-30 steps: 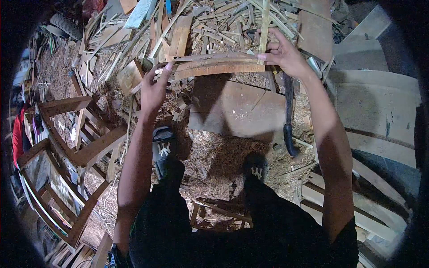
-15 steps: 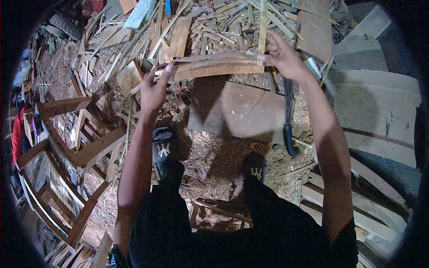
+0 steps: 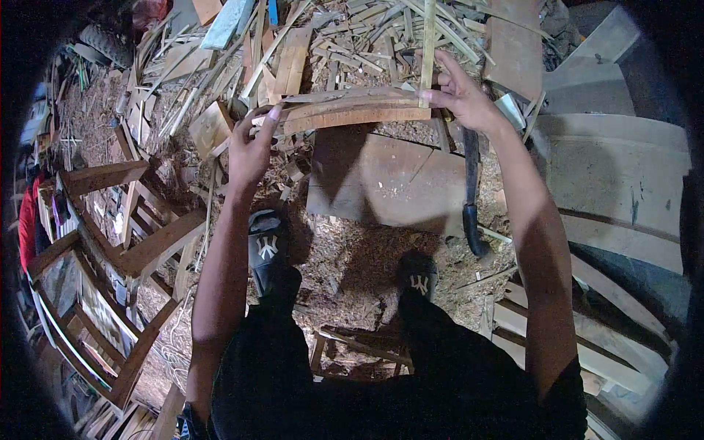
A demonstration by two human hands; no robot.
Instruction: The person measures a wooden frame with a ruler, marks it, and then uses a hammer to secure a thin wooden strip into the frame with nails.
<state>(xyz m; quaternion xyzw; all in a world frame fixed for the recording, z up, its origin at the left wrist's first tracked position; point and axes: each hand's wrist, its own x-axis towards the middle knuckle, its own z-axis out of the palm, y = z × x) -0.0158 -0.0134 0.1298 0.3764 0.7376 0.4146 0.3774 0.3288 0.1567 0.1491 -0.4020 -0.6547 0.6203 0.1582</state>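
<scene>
A curved piece of wood (image 3: 356, 118) is held up crosswise in front of me, with its sawn edge facing me. My left hand (image 3: 249, 150) grips its left end, thumb on top and fingers curled behind. At the other end, my right hand (image 3: 466, 99) pinches a narrow pale wooden strip (image 3: 428, 51) upright against the curved piece, its index finger raised. The strip crosses the right end of the curved piece. Below them a flat board (image 3: 381, 183) lies on the wood shavings. A machete-like tool with a black handle (image 3: 475, 231) rests by its right edge.
Offcuts and thin sticks (image 3: 359, 51) are heaped at the back. A curved wooden frame (image 3: 143, 249) stands at left. Wide curved boards (image 3: 616, 176) and stacked slats (image 3: 587, 337) lie at right. Sandalled feet (image 3: 268, 246) stand on the shavings, near a small wooden frame (image 3: 359, 345).
The whole view shifts very slightly. Both hands keep their hold on the curved piece and the strip, with almost no movement.
</scene>
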